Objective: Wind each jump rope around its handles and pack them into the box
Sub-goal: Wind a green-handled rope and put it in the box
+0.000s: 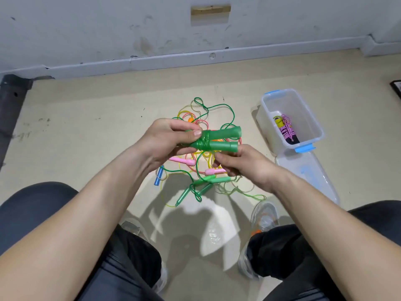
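The left hand [171, 137] has a clenched grip on the two green handles [223, 140]. They lie side by side and are held in the air above the floor [86, 127]. The thumb presses on top near the narrow ends, and the fingers are curled below. The wide ends of the handles point to the right.

The green rope [205, 140] is wound in several tight turns around the middle of both handles, just beside the thumb. The right hand [243, 166] is just below the wide ends. Its fingers are curled, and the fingertips seem to pinch the loose part of the green rope that goes down from the winding. The rest of this rope runs into the pile [195, 170] of tangled ropes on the floor, directly under the hands. Pink, blue, green and orange handles are in this pile.

The box [265, 118] stands open on the floor to the right of the pile. One wound purple rope [286, 129] lies inside it. The lid [314, 177] lies flat on the floor just beside the near end of the box.
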Demonstrator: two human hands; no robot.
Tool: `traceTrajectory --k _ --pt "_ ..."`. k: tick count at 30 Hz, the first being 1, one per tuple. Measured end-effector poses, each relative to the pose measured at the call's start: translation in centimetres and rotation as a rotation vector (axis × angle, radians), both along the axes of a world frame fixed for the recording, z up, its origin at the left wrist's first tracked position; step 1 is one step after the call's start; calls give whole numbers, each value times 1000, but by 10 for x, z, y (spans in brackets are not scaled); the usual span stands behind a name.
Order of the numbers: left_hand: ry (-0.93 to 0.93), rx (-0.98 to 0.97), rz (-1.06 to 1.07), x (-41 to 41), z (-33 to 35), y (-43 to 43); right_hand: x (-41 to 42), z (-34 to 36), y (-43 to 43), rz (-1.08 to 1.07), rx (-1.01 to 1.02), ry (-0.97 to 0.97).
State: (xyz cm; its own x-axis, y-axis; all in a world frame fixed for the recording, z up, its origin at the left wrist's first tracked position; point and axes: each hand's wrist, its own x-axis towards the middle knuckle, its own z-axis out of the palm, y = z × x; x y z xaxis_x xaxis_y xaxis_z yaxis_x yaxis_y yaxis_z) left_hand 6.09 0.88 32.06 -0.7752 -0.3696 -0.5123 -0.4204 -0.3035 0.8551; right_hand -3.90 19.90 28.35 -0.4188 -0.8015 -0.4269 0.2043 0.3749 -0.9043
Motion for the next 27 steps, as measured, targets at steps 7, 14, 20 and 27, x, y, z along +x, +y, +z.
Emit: traceTrajectory --k 7,14,20,27 --pt "-53 -354 -497 2 3 12 -25 6 10 261 134 232" --pt "-111 -881 -530 -2 -14 26 -3 9 -3 42 374 603" --pt "-80 -978 -95 -1 -30 30 26 7 -16 -485 109 32" --pt "47 -457 244 -3 -18 28 42 3 -17 -384 71 23"
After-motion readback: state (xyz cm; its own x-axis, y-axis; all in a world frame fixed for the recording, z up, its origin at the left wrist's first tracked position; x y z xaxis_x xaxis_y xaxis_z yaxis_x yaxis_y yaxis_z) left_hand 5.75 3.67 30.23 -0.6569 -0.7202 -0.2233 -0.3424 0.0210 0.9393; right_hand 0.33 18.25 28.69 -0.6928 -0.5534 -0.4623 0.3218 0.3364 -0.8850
